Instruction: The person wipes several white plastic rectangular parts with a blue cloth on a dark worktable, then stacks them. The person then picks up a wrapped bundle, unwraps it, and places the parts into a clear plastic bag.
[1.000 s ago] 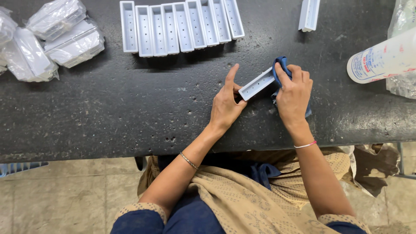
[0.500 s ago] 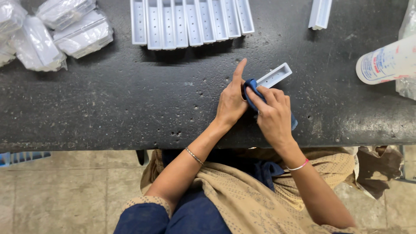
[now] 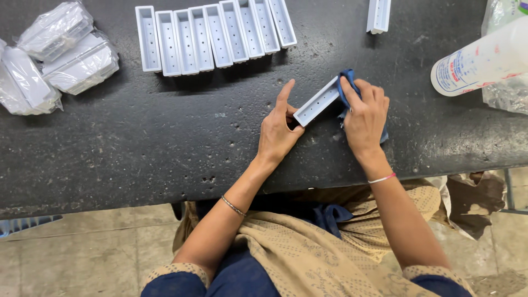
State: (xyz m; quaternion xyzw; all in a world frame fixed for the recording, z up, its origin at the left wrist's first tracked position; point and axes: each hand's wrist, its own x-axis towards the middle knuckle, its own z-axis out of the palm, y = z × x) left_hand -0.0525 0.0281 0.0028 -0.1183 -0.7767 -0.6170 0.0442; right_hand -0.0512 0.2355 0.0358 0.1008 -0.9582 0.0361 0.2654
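Centrally, hands (image 3: 322,124) on grey tray (image 3: 316,102)

Clear plastic-wrapped packs (image 3: 55,55) far left; white bottle's blue-and-red label (image 3: 467,69) far right

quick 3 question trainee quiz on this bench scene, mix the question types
1. True or false: the right hand presses a blue cloth against the grey tray.
2. Which hand steadies the tray's near end?
3. The row of matching trays lies: A) at the table's far side B) on the floor C) on the person's lap.

Key: 1 true; 2 the left hand; 3 A.
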